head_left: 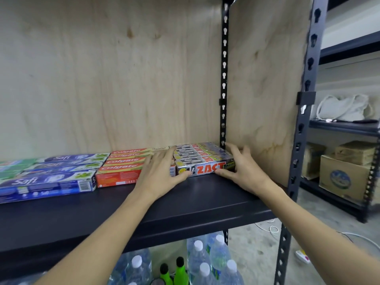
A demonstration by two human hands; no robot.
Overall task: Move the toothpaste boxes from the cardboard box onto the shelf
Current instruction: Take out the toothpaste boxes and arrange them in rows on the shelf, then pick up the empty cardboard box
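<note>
Several silver-and-red Zact toothpaste boxes lie side by side at the right end of the black shelf, against the plywood side wall. My left hand lies flat over their left ends, fingers straight and thumb touching the front box. My right hand is at their right end, thumb pressing the front face and fingers spread. Red Colgate boxes and blue Safi boxes lie in rows to the left. The cardboard box they came from is out of view.
Plywood panels close the shelf's back and right side. A dark metal upright stands at the right front corner. Water bottles and green bottles stand below. Another rack at the right holds cartons and a white bag.
</note>
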